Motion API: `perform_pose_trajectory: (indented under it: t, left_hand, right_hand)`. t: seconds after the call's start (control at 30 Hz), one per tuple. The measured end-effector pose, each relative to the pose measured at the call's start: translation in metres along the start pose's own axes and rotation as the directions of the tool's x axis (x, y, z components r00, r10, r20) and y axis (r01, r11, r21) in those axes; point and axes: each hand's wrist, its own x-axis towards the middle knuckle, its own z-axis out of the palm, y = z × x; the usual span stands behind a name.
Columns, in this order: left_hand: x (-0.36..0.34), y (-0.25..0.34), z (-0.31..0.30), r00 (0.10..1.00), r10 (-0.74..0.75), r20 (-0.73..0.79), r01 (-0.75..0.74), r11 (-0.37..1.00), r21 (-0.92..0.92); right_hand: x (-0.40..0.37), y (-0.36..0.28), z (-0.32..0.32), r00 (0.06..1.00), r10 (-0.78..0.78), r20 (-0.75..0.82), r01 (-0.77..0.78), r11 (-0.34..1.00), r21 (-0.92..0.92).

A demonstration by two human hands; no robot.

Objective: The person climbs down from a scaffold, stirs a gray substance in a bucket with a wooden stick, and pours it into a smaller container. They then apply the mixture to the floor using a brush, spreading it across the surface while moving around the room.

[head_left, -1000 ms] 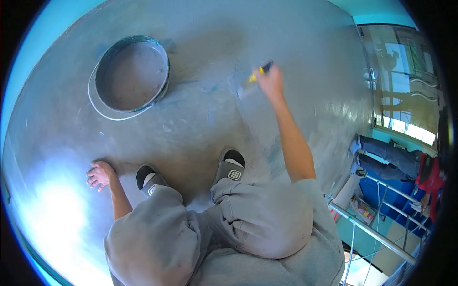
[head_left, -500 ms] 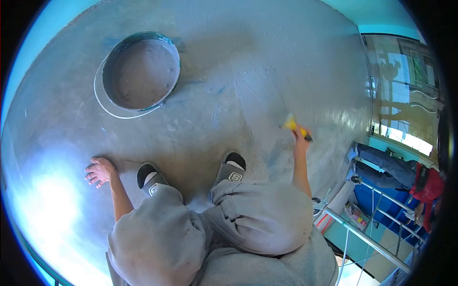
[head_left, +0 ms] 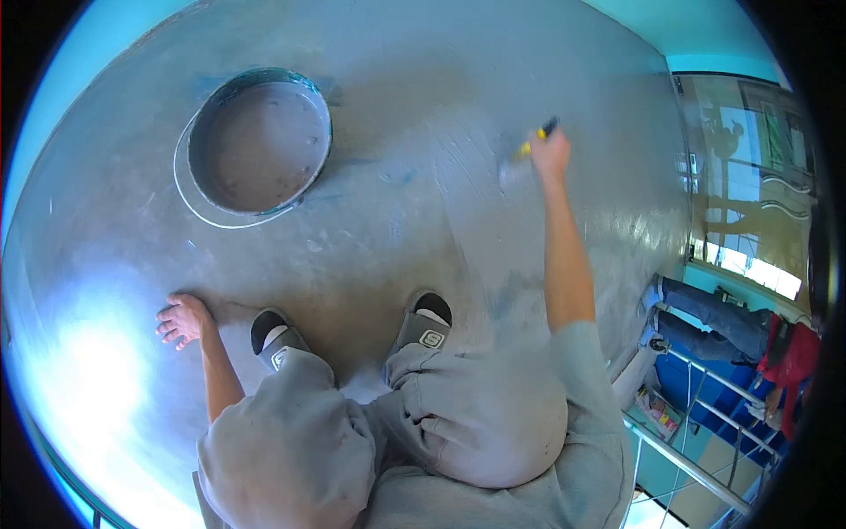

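Note:
My right hand (head_left: 551, 153) is closed round the handle of a yellow and black brush (head_left: 534, 144). The brush's bristles point down-left at the wet grey floor (head_left: 458, 229) and look blurred. My left hand (head_left: 185, 319) rests on the floor at the left with its fingers spread, holding nothing. A bucket (head_left: 323, 163) of thick grey liquid stands at the upper left, its wire handle (head_left: 207, 220) lowered to one side. Streaks of grey coating show on the floor between the bucket and the brush.
My sandalled feet (head_left: 425, 322) are on the floor below the bucket. At the right, another person in a red top (head_left: 793, 353) and jeans is near a metal frame (head_left: 687, 463). Glass doors (head_left: 749, 176) stand at the upper right.
My right hand has moved forward across the floor with the brush, and its arm is stretched out further. My left hand has stayed in place.

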Motion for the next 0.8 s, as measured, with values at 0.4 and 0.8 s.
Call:
perform_pose_trajectory:
  t: [0.4, 0.8]
  left_hand:
    - [-0.001, -0.001, 0.001, 1.000, 0.016, -0.006, -0.016, 1.000, 0.017]
    - [0.005, -0.002, 0.009, 1.000, -0.002, -0.020, 0.003, 0.997, 0.078]
  right_hand:
    - [-0.029, 0.051, 0.022, 0.939, 0.311, 0.147, -0.223, 0.223, 0.949]
    - [-0.255, 0.252, -0.119, 0.756, 0.639, -0.146, -0.576, 0.754, 0.316]
